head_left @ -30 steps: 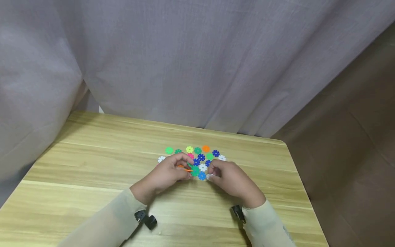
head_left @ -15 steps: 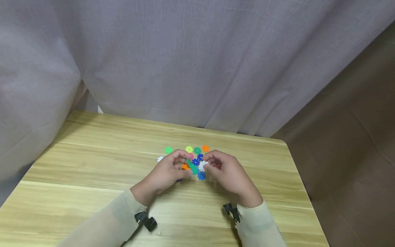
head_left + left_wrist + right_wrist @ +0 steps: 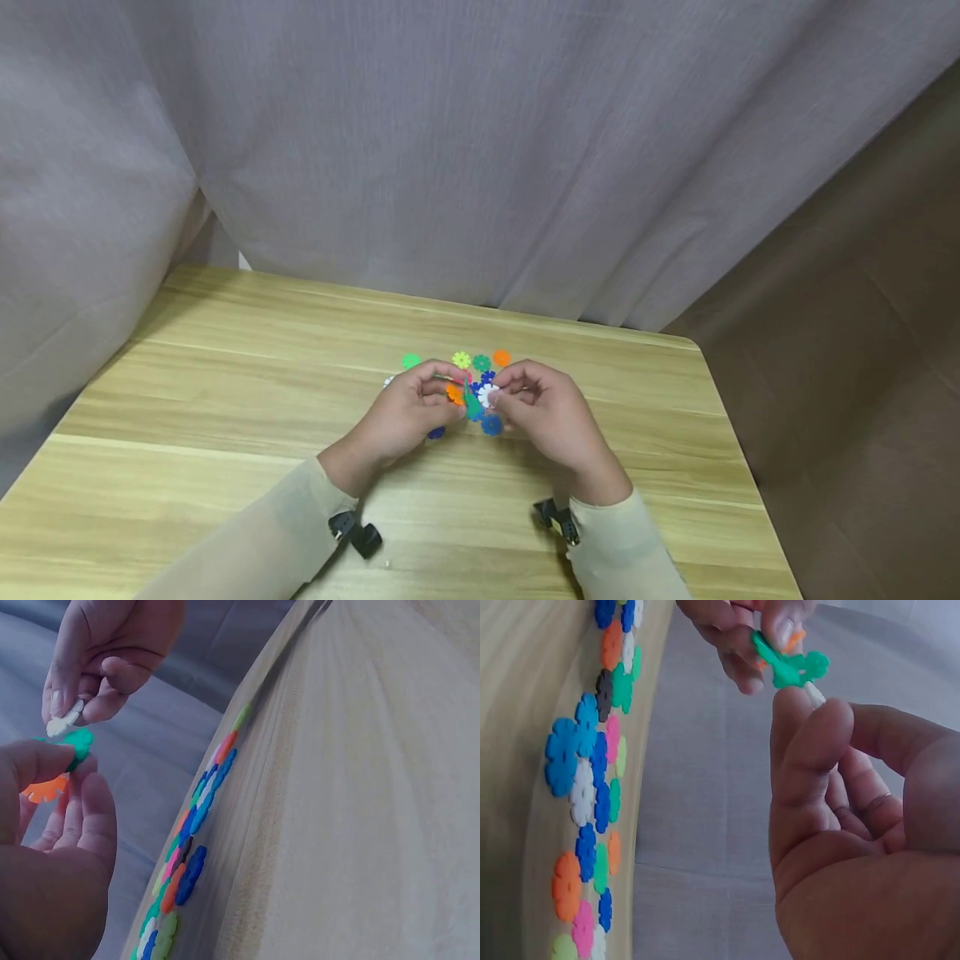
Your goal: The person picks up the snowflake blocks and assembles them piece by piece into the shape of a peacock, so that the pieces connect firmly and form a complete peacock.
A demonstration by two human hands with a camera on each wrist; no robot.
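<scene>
Left hand [image 3: 408, 412] pinches joined green and orange discs [image 3: 462, 397] — right hand [image 3: 542, 410] at 3 o'clock pinches a white disc [image 3: 488, 393] (touching) above the bench [image 3: 225, 392].

Head view: high, looking down, far from table [image 3: 225, 375]. Wrist views: close, edge-on along tabletop. All share scattered snowflake pieces [image 3: 480, 363], lower centre of head frame.

Soft, even light fills the head view; the wooden table [image 3: 225, 433] is bright, without glare, and only faint shadows lie under the forearms. The gray curtain [image 3: 480, 150] behind the table is dimmer. Both wrist views are tinted bluish; the nearest hand bulks large and soft-focused, and the table grain streaks with blur.
</scene>
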